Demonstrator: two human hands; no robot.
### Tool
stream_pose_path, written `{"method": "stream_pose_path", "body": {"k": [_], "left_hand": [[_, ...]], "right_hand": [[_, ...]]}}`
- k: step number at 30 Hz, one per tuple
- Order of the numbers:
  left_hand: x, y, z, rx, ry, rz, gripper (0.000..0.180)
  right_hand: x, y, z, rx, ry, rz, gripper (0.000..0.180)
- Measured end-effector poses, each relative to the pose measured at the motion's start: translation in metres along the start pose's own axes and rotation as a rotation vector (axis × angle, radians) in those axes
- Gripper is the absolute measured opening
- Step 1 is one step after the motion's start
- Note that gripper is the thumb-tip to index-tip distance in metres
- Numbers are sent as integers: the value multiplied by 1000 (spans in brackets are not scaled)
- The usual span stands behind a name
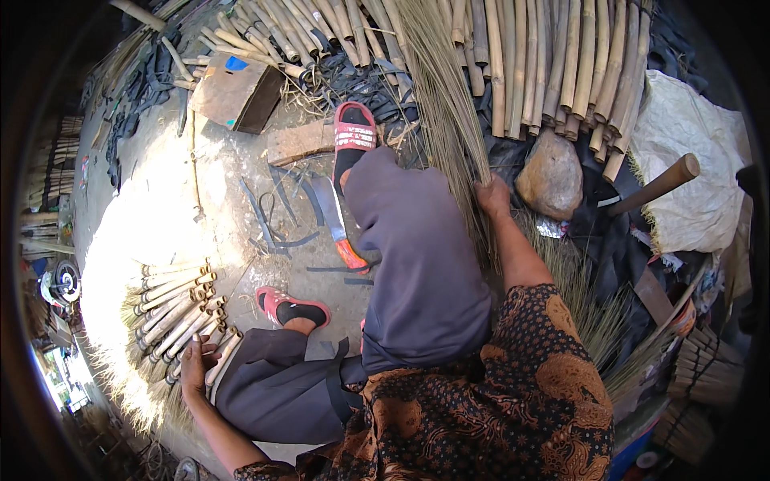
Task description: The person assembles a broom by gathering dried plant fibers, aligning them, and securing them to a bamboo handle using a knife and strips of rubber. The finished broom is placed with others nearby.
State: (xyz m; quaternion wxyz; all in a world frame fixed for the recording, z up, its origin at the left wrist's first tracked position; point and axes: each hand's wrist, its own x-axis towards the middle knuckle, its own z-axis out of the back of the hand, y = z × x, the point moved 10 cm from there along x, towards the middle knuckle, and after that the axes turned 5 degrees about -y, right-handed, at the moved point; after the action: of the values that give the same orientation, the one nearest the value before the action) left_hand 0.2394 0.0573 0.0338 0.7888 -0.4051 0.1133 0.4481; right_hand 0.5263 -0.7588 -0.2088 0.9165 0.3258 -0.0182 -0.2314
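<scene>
My right hand (493,197) is closed round the lower part of a long bundle of thin dry stalks (437,88), which runs up past my right knee to the far edge. On the left, my left hand (196,367) rests with its fingers stretched out against the handle ends of a stack of short hand brooms (172,309). Their handles are pale bamboo with dark bands, and their bristles fan out to the left. Between my feet lies a large knife (329,204) with a broad blade and an orange-red handle, beside several black rubber strips (265,212).
Many bamboo poles (553,64) lie at the far side, near a big stone (550,175). A cardboard box (237,92) and a wooden block (301,143) sit ahead. To the right are a wooden tool handle (658,183), a white sack (694,152) and loose stalks (577,289).
</scene>
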Motion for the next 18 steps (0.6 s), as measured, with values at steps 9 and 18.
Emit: {"method": "stream_pose_path", "body": {"k": [9,18], "left_hand": [[0,2,1,-14,1,-13,63],[-9,-19,-4,48,5,-63,63]], "right_hand": [[-3,12,18,125,65,-104,41],[2,23,57,-60,-143,-38,32]]}}
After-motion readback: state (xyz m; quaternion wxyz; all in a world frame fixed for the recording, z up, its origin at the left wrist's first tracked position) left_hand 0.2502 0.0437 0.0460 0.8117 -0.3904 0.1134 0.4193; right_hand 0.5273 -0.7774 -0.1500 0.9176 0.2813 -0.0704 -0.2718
